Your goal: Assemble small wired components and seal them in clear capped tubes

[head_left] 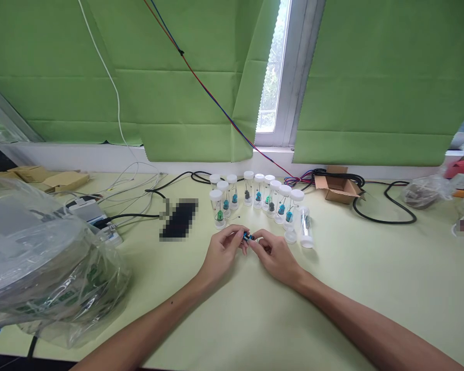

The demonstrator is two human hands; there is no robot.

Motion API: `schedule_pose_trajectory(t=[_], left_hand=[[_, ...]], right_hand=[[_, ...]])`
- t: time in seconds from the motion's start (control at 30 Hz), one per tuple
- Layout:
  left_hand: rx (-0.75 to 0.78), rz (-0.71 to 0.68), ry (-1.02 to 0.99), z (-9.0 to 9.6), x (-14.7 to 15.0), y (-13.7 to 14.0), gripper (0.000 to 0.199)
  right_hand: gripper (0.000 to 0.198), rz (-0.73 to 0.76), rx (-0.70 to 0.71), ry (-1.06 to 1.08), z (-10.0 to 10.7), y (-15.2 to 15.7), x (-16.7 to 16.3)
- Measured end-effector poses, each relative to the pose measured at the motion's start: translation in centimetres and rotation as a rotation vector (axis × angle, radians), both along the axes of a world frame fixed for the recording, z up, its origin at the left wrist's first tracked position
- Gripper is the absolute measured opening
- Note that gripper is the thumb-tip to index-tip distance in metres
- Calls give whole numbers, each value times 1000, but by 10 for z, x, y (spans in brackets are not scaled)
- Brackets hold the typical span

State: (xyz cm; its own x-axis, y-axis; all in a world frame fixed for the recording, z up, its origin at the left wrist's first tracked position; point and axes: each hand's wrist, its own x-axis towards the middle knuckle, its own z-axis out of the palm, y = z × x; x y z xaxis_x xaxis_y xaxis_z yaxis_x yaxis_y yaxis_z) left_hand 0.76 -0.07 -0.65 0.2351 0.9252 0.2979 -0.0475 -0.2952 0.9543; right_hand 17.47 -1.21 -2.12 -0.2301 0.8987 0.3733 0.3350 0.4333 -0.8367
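Observation:
My left hand (223, 251) and my right hand (277, 256) meet over the table, fingertips pinching a small blue-and-dark part (248, 236) between them. The fingers cover much of it, so its kind is unclear. Just beyond my hands stand several clear tubes with white caps; the nearest on the left is a tube with a green piece (218, 214). Others hold blue or dark grey pieces with thin wires, such as a tube (281, 208) on the right. One more tube (305, 226) lies to the right of the group, close to my right hand.
Left of my hands is a pixelated dark rectangle (179, 220). A plastic-wrapped bulky object (54, 257) fills the left side, near a white power strip (88, 214) with cables. Behind the tubes are an open cardboard box (336, 190) and a black cable (394, 222).

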Motion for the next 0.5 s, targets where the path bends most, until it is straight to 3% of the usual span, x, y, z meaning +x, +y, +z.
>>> schedule_pose_trajectory(t=[0.5], left_hand=[[38,141,200,0,2,-3,19]], right_hand=[[31,-37,-12,-40,-2,1,-2]])
